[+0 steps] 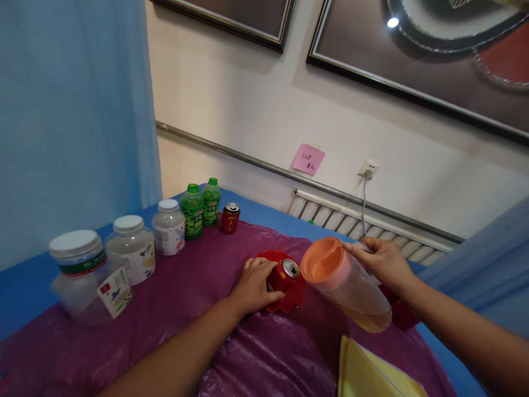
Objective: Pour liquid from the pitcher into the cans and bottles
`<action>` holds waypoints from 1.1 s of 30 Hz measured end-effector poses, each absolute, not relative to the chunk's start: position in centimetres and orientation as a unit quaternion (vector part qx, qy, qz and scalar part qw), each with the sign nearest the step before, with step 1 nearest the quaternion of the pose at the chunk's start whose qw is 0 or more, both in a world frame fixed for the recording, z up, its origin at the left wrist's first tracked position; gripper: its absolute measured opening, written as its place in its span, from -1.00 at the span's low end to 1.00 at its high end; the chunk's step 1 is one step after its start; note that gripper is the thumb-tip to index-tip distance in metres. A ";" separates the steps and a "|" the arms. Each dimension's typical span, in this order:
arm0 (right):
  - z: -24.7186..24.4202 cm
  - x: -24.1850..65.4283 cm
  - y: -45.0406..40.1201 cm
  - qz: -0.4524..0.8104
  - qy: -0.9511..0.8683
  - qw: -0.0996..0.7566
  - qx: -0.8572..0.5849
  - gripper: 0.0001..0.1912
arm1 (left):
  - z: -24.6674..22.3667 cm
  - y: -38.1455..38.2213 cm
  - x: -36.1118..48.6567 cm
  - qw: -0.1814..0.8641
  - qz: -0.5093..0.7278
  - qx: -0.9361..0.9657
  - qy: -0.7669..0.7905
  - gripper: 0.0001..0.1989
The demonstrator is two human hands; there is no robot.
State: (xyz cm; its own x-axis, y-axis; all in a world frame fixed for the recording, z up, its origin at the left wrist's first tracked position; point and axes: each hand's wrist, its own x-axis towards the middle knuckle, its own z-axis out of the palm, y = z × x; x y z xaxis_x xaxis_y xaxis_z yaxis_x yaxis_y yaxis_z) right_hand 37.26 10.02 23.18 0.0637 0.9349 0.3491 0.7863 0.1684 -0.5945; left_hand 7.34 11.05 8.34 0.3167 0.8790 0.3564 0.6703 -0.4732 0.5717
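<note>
My left hand [257, 284] is closed around a red drink can [281, 277], which has an opened silver top and leans to the right. Beneath the can lies a red scalloped dish [288, 302]. My right hand [382, 262] grips the handle of a clear plastic pitcher [351, 292] with an orange lid [324, 260]. The pitcher tilts left, its lid close beside the can's top, and some yellowish liquid sits low inside it. Whether any liquid is flowing between them I cannot tell.
Clear jars with white lids [76, 243] line the left side. Beyond them stand two green bottles [192, 212] and another red can [230, 218]. A yellow cloth [374, 372] lies at the front right; a dark red object [400, 309] is partly hidden behind the pitcher.
</note>
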 end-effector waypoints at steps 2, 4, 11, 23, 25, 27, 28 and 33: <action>23.1 37.4 10.1 0.103 -0.681 0.355 -0.633 -0.36 | 8.3 11.1 7.3 0.159 0.325 0.795 0.486 -0.32; 23.1 37.5 10.2 0.100 -0.684 0.351 -0.632 -0.35 | 8.2 11.1 7.4 0.158 0.325 0.795 0.487 -0.31; 23.1 37.4 10.2 0.106 -0.677 0.340 -0.644 -0.36 | 8.5 11.0 7.3 0.167 0.320 0.795 0.488 -0.29; 23.2 37.2 10.2 0.109 -0.675 0.340 -0.646 -0.37 | 8.4 11.0 7.3 0.165 0.323 0.795 0.486 -0.32; 23.3 37.2 10.2 0.109 -0.673 0.339 -0.649 -0.37 | 8.5 10.9 7.4 0.165 0.323 0.795 0.486 -0.32; 23.3 37.2 10.1 0.107 -0.674 0.339 -0.648 -0.37 | 8.6 10.9 7.4 0.165 0.320 0.795 0.489 -0.32; 23.3 37.2 10.1 0.105 -0.675 0.339 -0.647 -0.37 | 8.6 10.9 7.4 0.165 0.318 0.794 0.491 -0.31; 23.1 37.2 10.1 0.107 -0.673 0.331 -0.653 -0.38 | 8.7 10.9 7.4 0.165 0.314 0.796 0.490 -0.29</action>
State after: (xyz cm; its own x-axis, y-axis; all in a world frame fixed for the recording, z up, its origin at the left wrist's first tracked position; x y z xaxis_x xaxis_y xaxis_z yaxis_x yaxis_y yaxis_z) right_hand 37.22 10.09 23.13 0.0709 0.9496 0.3055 0.8072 0.1253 -0.5768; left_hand 7.37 10.89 8.68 0.3221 0.8846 0.3372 0.6770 -0.4642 0.5712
